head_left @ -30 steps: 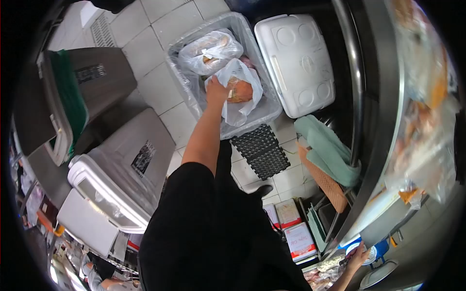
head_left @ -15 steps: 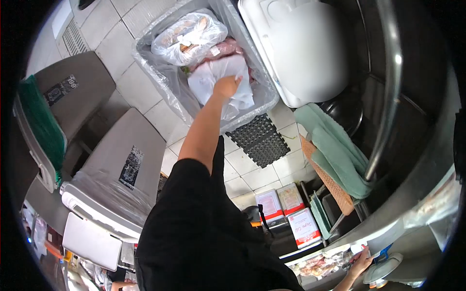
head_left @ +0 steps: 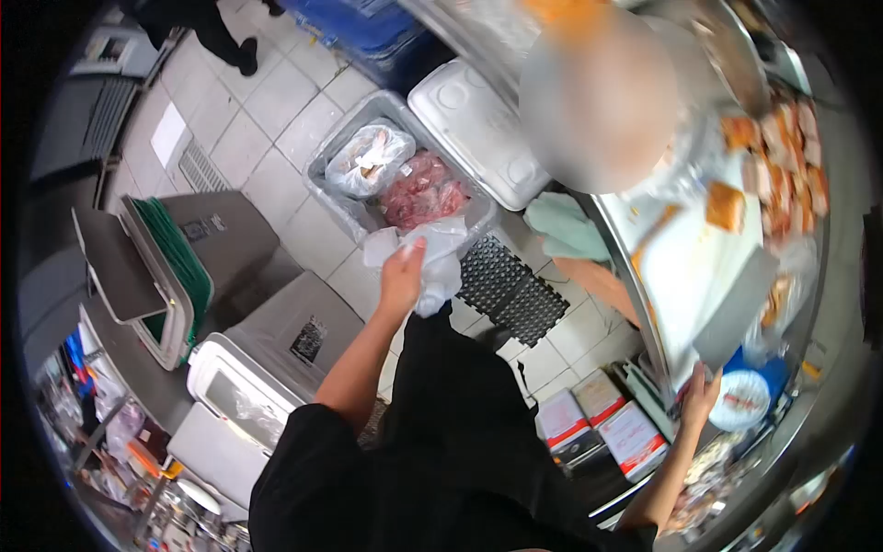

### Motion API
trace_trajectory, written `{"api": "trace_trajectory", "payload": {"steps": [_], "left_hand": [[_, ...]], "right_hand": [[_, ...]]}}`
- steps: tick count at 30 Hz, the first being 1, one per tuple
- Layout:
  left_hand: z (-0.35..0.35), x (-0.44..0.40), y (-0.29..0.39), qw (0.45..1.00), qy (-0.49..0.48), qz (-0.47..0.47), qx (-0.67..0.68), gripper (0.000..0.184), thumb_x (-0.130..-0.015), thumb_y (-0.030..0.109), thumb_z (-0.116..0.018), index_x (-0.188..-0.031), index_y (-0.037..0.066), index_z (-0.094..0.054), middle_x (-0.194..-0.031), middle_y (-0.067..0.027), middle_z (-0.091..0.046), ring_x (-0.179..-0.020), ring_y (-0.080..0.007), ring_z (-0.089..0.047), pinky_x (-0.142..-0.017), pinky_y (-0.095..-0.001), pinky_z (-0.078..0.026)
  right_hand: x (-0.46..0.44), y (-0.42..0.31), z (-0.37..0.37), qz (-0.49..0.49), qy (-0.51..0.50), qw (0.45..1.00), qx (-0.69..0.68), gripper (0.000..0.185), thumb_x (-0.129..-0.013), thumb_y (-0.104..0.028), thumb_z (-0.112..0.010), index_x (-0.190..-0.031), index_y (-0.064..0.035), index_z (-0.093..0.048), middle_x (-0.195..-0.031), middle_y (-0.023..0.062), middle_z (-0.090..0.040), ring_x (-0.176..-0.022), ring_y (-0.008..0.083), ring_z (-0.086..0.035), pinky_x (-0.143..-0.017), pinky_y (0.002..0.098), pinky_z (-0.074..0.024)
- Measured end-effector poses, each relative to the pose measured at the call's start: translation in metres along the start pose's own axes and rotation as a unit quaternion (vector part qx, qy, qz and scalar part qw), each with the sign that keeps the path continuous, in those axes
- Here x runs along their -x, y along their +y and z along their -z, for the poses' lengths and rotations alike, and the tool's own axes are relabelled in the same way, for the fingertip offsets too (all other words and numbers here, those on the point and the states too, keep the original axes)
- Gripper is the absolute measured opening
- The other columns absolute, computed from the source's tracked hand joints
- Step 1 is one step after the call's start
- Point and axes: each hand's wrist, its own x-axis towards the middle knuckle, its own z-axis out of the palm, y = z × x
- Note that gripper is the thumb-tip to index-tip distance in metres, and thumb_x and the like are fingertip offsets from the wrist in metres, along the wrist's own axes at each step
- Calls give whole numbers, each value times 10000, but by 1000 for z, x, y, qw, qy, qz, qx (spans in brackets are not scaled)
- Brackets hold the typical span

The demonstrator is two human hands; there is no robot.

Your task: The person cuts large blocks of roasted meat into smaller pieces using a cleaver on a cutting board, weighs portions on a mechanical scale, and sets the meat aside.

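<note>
My left hand (head_left: 403,274) is closed on a crumpled white plastic bag (head_left: 441,276), which hangs at the near edge of a grey bin (head_left: 324,189) on the floor. Inside the bin lie raw red meat (head_left: 423,190) in clear plastic and a tied clear bag (head_left: 371,158) with brownish pieces. Over at the counter, my right hand (head_left: 701,396) grips the handle of a cleaver (head_left: 736,308). Its broad blade lies over the near part of a white cutting board (head_left: 681,285). One browned chunk of meat (head_left: 726,207) sits on the board.
Several browned meat pieces (head_left: 782,175) line the counter's far side. A blue, round-faced scale (head_left: 739,400) stands beside my right hand. Grey lidded bins (head_left: 285,322) are at left, red-and-white tins (head_left: 633,442) below the counter. Another person's leg (head_left: 216,37) shows at the top.
My left hand has drawn the white plastic bag up and toward me, exposing the raw meat. The view has swung, so the counter, cutting board and cleaver now show.
</note>
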Motion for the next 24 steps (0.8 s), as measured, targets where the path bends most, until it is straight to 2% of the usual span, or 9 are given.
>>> {"api": "trace_trajectory", "payload": {"steps": [2,4,7,12,14,18,22,23,24], "left_hand": [[25,33,58,998,27,21,53,466,-1078,392,-534,-812,17,-603,-710,27,-513,-719,-98,-441,-654,-329,-408],[35,70,127,998,42,-39,34,428,-1086,359,-532,-785,57,-563,-740,75,-449,-737,-58,-396,-643,-270,-367],[28,114,178,992,8,-121,30,398,-1086,322,-534,-785,62,-519,-755,75,-448,-738,-61,-393,-640,-267,-357],[7,207,313,975,13,-198,98,328,-1068,314,-578,-812,108,-580,-708,41,-523,-659,-61,-456,-561,-263,-325],[1,240,371,948,-47,-304,77,356,-1070,350,-565,-820,98,-546,-678,-8,-524,-626,-97,-471,-567,-283,-355],[-44,296,472,877,-202,-384,205,268,-1103,278,-493,-891,115,-489,-553,27,-358,-464,-83,-284,-462,-283,-219],[-120,317,526,871,-196,-374,250,197,-1078,295,-539,-1137,124,-618,-670,70,-449,-508,-53,-383,-444,-243,-260],[-124,293,528,830,-339,-384,221,284,-1067,323,-555,-1188,78,-627,-842,11,-614,-688,-95,-574,-577,-247,-446],[-164,288,532,879,-141,-408,203,452,-1057,348,-571,-1349,4,-596,-1126,-98,-693,-991,-175,-646,-889,-309,-513]], "right_hand": [[0,-4,1,-7,-4,1000,-7,392,-1030,-235,-628,-1337,-10,-533,-548,-21,-479,-410,86,-429,-386,286,-330],[-6,2,4,5,-21,1000,-7,375,-1027,-248,-614,-1316,-18,-549,-530,2,-489,-400,107,-463,-380,298,-354],[-5,-15,10,36,-27,996,73,444,-1004,-278,-610,-1343,1,-549,-577,76,-599,-450,181,-568,-446,365,-461],[-6,-14,18,44,-54,997,-44,423,-982,-238,-601,-1350,-33,-563,-701,170,-681,-509,248,-654,-539,409,-542],[-2,-7,31,44,-78,992,-93,394,-982,-252,-616,-1299,-20,-575,-665,151,-668,-490,238,-647,-514,390,-531],[21,23,72,32,-133,970,-201,412,-982,-275,-634,-1281,4,-581,-592,102,-619,-439,195,-600,-452,346,-478],[54,70,112,31,-114,965,-236,414,-981,-270,-639,-1283,9,-586,-569,68,-593,-425,174,-575,-438,335,-455],[60,84,120,19,-117,962,-247,412,-981,-265,-640,-1295,-3,-588,-572,63,-596,-424,174,-575,-439,335,-459],[65,99,126,6,-121,959,-257,411,-981,-260,-642,-1306,-16,-589,-575,58,-598,-423,175,-574,-441,334,-462]]}}
